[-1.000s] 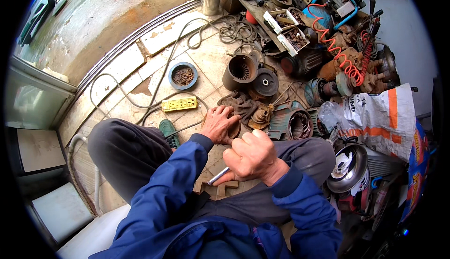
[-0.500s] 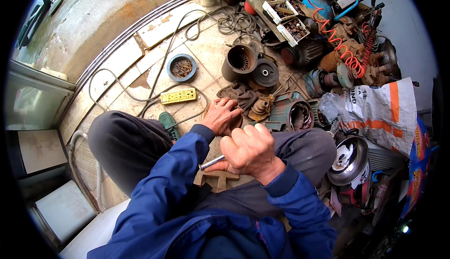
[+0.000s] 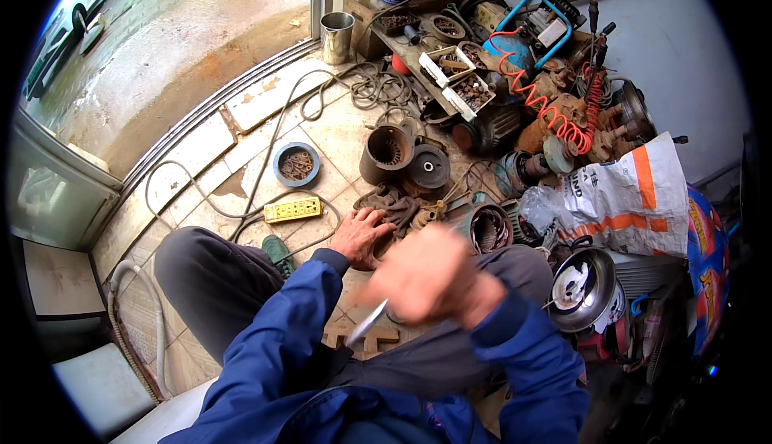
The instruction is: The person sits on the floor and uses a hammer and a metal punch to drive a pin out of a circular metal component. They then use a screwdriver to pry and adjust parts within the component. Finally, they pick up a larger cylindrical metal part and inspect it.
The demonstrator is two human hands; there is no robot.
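Note:
My left hand is curved over a rusty round metal part on the floor between my legs, mostly hidden by my hands. Closer to me, my right hand is closed round a silver metal rod that juts out toward the lower left; motion smears both, and the rod's far end cannot be made out. Beneath the rod lies a notched wooden block. Just beyond my left hand are a crumpled dark rag and a green motor housing with its open end facing me.
A blue-rimmed bowl of bolts and a yellow power strip sit ahead, with cables round them. Beyond the rag stand a hollow motor casing and a dark round cover. At right are a white sack and a metal pan.
The view has shifted, so the surroundings sit further left. My right hand has swung with the rod, which now points more steeply down toward me. My left hand stays on the rusty part.

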